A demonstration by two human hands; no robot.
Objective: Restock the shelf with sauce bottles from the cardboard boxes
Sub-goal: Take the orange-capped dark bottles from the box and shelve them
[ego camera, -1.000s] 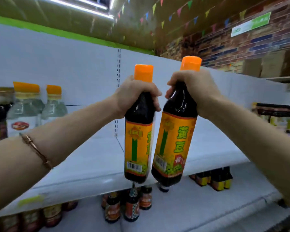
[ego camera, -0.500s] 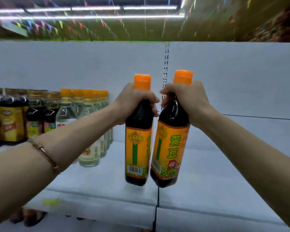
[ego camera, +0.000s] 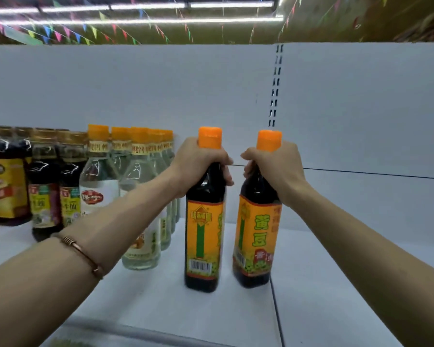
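At frame centre, the left hand and right hand are each curling fingers round a dark sauce bottle's neck: left bottle, right bottle, standing just apart on the white shelf. Clear bottles are lining up mid-left behind.

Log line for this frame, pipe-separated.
phase: placing | left hand: grips left sauce bottle neck | right hand: grips right sauce bottle neck | bottles: upright at shelf, beside clear bottles

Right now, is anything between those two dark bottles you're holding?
No. In the head view, only bare white shelf shows between the left bottle and right bottle.
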